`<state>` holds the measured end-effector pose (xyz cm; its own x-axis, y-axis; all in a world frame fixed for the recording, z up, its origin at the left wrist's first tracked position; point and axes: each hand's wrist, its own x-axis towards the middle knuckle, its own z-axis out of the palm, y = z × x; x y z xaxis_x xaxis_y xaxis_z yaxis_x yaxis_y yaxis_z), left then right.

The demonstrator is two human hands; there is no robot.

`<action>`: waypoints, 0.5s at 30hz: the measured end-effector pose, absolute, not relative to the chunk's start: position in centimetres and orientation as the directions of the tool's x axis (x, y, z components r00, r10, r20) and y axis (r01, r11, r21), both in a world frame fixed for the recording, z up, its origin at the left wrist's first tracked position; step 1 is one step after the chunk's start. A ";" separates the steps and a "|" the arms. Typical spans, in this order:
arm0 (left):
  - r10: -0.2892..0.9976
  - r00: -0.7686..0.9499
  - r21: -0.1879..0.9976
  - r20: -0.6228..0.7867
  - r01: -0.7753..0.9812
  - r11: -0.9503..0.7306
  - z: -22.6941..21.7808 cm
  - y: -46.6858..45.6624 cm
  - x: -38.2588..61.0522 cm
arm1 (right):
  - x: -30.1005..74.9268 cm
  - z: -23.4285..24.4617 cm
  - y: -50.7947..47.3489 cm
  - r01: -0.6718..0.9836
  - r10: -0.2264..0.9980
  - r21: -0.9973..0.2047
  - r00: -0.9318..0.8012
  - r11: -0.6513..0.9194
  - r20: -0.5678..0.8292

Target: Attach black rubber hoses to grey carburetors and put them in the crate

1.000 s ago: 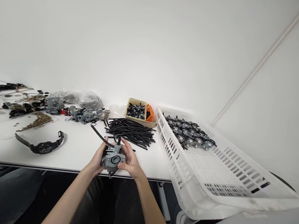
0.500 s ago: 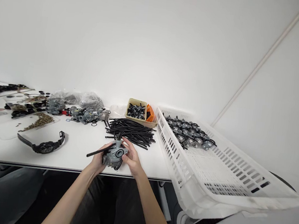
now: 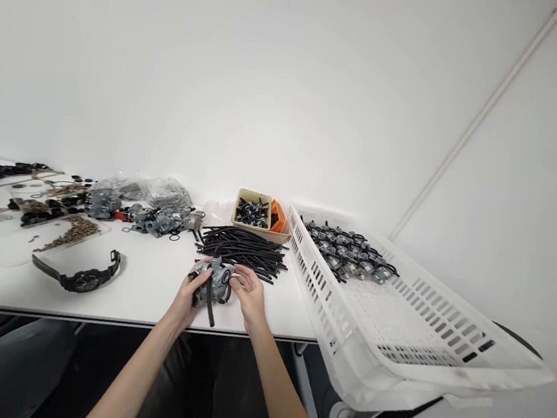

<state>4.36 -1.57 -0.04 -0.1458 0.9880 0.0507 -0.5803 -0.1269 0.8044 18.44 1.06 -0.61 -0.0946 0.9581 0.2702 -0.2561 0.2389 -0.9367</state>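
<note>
A small grey carburetor (image 3: pixel 215 279) with a black hose (image 3: pixel 209 307) hanging from it is held just above the white table (image 3: pixel 139 287), near its front edge. My left hand (image 3: pixel 189 296) is closed round its left side. On the other side, my right hand (image 3: pixel 249 291) touches it with the fingers curled and partly spread. A pile of black hose pieces (image 3: pixel 242 248) lies just behind the hands.
A white slotted crate (image 3: pixel 396 323) at the right holds several carburetors (image 3: pixel 349 252) at its far end. A beige box (image 3: pixel 254 211) of black parts, an orange bin, a black wristwatch (image 3: pixel 80 274), more carburetors (image 3: pixel 159 218), plastic bags and small parts lie across the table.
The carburetor has been turned in my hands: its hose swung from pointing up-left, to the left, to hanging toward me. The hands moved slightly away from the table edge.
</note>
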 end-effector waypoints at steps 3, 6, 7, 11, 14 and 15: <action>0.941 -0.276 0.898 0.196 -0.336 -0.285 0.0 -1.7 4.7 | 18.5 -0.6 0.9 -0.202 0.949 -0.931 -0.010 0.305 0.314; 0.865 -0.400 0.924 0.304 -0.096 -0.369 -0.1 -1.6 4.9 | 18.6 -0.3 0.6 -0.151 0.932 -0.924 -0.045 0.350 0.360; 0.845 -0.427 0.925 0.321 -0.050 -0.377 -0.1 -1.6 4.9 | 18.5 -0.2 0.5 -0.121 0.920 -0.920 -0.084 0.372 0.383; 0.807 -0.499 0.933 0.316 0.007 -0.361 -0.4 -1.5 5.0 | 18.4 0.0 0.1 0.073 0.852 -0.864 -0.225 0.499 0.473; 0.789 -0.550 0.940 0.272 -0.024 -0.341 -0.5 -1.5 4.9 | 18.3 -0.1 0.0 0.167 0.827 -0.819 -0.250 0.549 0.503; 0.799 -0.549 0.942 0.245 -0.060 -0.330 -0.5 -1.5 4.9 | 18.3 -0.2 -0.1 0.187 0.820 -0.805 -0.246 0.564 0.517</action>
<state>4.91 -1.51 -0.45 -0.5487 0.7994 0.2447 -0.0601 -0.3297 0.9422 18.26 -0.13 -0.22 -0.2458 0.8199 0.5170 0.1872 0.5635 -0.8046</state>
